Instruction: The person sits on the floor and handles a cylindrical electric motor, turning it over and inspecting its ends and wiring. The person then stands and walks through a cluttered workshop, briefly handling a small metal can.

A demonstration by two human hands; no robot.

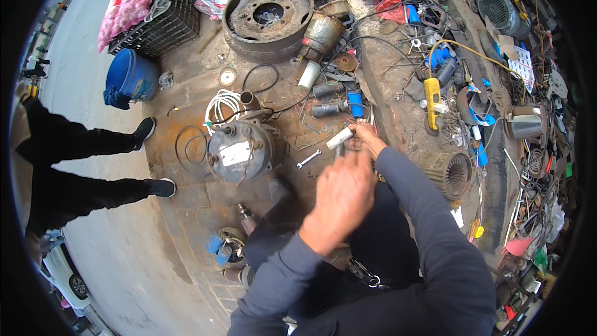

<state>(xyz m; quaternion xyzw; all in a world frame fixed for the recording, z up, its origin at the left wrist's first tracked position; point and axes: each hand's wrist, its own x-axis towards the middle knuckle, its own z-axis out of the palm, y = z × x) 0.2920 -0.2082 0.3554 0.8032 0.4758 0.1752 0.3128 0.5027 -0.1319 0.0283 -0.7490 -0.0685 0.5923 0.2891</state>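
Note:
My right hand (367, 139) is closed on the end of a short white cylinder (339, 138), which looks like a motor capacitor. Nearer to me, my left hand (341, 196) is raised over my lap. Motion smears its fingers, so I cannot tell whether they hold anything. An open-end wrench (308, 159) lies on the ground left of the white cylinder. Farther left stands a round grey motor or pump (239, 152) with a pale label. Just beyond the right hand lie a blue cylinder (355, 104) and a dark grey cylinder (329, 110).
A person in black trousers (87, 143) stands at the left. A blue bucket (130, 74), a black crate (171, 31) and a rusty wheel rim (267, 18) are farther off. Scrap heaps along the right, with a yellow power strip (432, 101) and a motor stator (449, 173).

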